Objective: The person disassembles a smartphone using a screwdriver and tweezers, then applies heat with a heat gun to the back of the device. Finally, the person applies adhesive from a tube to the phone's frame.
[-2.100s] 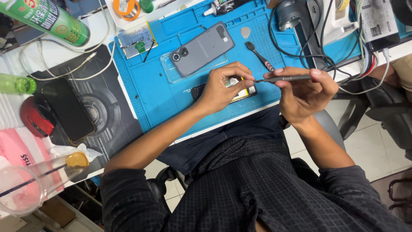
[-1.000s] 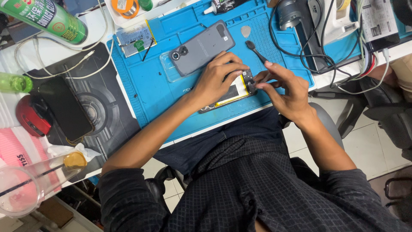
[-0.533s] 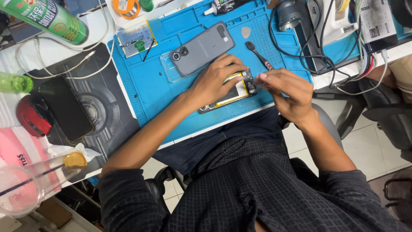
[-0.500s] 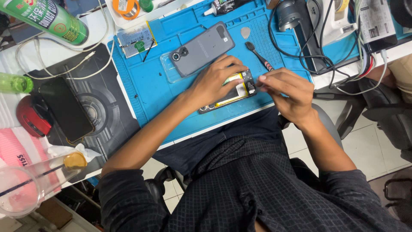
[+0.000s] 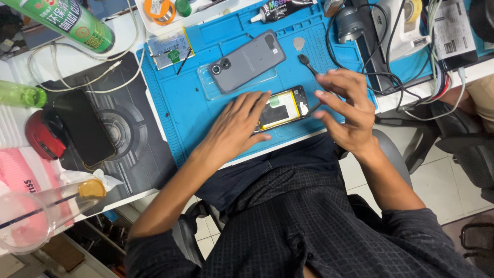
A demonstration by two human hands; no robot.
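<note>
— Hands first: what are they doing?

— Left hand [image 5: 237,128] lies flat, fingers spread, pressing on the near end of an opened phone [image 5: 284,107] whose yellow-edged insides face up. Right hand [image 5: 346,110] hovers just beside the phone's other end, fingers wide and curled, holding nothing that I can make out; it looks blurred.

— Where does that phone sit?

— On the blue work mat [image 5: 180,98], between the two hands, close to the mat's near edge.

— And just beyond the hands?

— A grey back cover [image 5: 247,62] with its camera ring, resting on a clear case, just past the left fingertips. A black spudger [image 5: 307,64] and a grey pick [image 5: 299,43] lie past the right fingertips.

— Further out?

— A glue tube [image 5: 280,7] at the mat's far edge, black cables [image 5: 378,67] beyond the right hand, a dark phone [image 5: 85,127] well left of the left arm, and a green spray can [image 5: 72,20] farthest off.
</note>
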